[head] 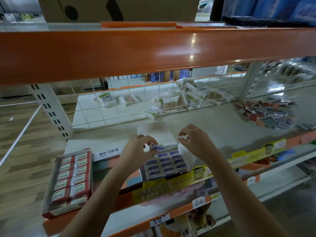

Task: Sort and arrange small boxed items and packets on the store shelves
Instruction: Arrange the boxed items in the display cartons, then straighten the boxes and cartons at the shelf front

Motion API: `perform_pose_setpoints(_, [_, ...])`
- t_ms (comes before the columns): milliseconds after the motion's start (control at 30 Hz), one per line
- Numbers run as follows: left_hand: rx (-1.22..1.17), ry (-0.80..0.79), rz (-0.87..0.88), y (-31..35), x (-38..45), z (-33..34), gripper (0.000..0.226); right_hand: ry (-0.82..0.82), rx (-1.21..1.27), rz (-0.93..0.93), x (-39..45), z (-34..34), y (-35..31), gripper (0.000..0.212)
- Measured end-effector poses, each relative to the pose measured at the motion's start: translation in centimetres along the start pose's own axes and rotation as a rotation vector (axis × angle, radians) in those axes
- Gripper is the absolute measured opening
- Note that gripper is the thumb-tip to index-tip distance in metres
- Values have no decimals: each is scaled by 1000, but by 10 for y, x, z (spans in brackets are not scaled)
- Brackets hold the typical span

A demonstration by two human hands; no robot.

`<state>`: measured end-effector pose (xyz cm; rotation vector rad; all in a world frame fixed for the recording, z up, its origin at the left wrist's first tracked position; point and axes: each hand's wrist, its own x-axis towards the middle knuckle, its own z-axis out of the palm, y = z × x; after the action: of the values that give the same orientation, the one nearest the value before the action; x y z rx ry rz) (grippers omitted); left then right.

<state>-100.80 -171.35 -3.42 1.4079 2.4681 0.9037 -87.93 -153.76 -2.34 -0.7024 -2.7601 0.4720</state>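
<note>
Two bare forearms reach over the front edge of the middle shelf. Near that edge, at the left corner, lies a tray of red-and-white boxes, packed in two columns. Just right of centre stands an open carton of blue-and-white boxes, its rows full and its white flaps raised behind. The left hand pinches one small blue-and-white box between thumb and fingertips, just above the carton's rear row. The right hand hovers beside it with fingers curled; whether they pinch the carton's white flap cannot be told. Yellow label strips run along the front rail. Farther back, toward the right rear corner, lies a loose heap of small packets. Beyond the wire grid, cotton-swab packs lie on the far shelf.
</note>
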Motion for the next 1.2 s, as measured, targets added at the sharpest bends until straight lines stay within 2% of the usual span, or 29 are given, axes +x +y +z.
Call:
perform_pose_setpoints(300, [448, -36, -20, 37, 20, 53, 29, -69, 94, 73, -11, 12, 32, 26])
perform_pose_setpoints(633, [616, 39, -12, 49, 27, 76, 23, -120, 171, 53, -12, 18, 40, 26])
perform_pose_setpoints(767, [631, 6, -14, 48, 27, 79, 24, -137, 167, 49, -14, 17, 39, 28])
perform_pose_setpoints(933, [627, -28, 66, 54, 34, 70, 27, -124, 185, 91, -20, 10, 40, 29])
perform_pose_setpoints(1100, [546, 23, 259, 79, 66, 65, 28, -40, 133, 196, -33, -15, 64, 31])
perform_pose_setpoints(1200, [468, -28, 391, 110, 84, 83, 27, 2, 63, 296, -46, -32, 92, 32])
